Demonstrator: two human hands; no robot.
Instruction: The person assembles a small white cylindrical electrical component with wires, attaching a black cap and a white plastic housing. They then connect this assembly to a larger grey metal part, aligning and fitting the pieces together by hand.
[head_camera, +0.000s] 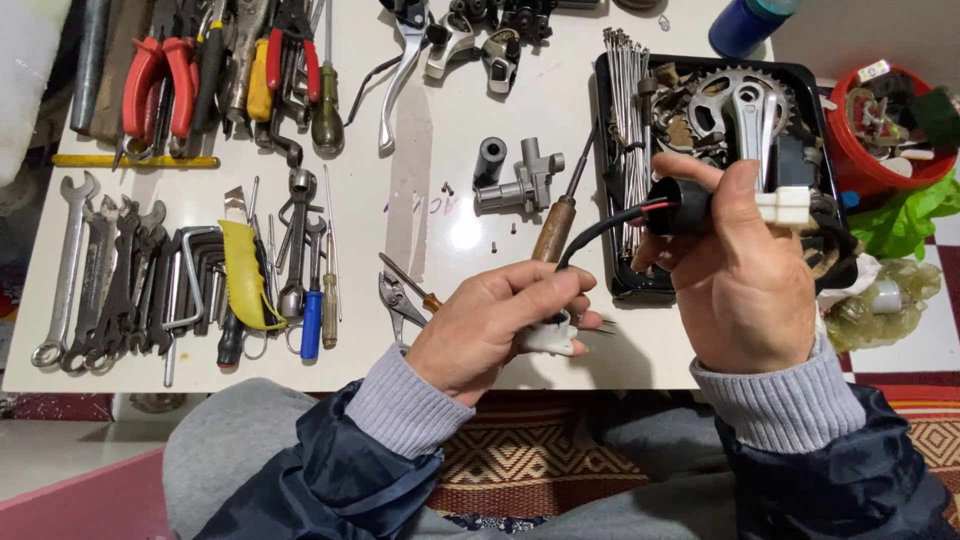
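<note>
Two hands are held above the white surface (560, 100), joined by a thin black cable (600, 225). A small white plastic connector (550, 338) is pinched in the left hand (490, 325), fingers curled together around it. A black cylindrical part (680, 205) is gripped by the right hand (745, 275), thumb pressed over it, wrist raised. Steel wrenches (100, 275) are laid left; a toothed chainring (720, 100) is seen in a black tray (610, 180).
</note>
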